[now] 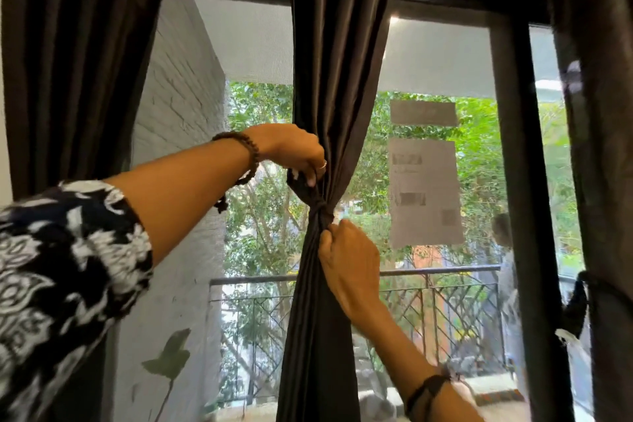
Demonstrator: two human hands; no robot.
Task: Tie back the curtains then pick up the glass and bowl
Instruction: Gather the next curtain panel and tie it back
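Head view: my left hand (291, 151) pinches the loose end of the tie (301, 181) just above the knot (320, 209), while my right hand (346, 260) grips the gathered middle curtain (329, 79) right below it. To cinch well, I should pull the end snug while steadying the bundle so the folds stay even. Glass and bowl are not visible.

Three dark curtains (329, 79); two hands (291, 151); two papers on glass (424, 192); two wrist bracelets (246, 154).
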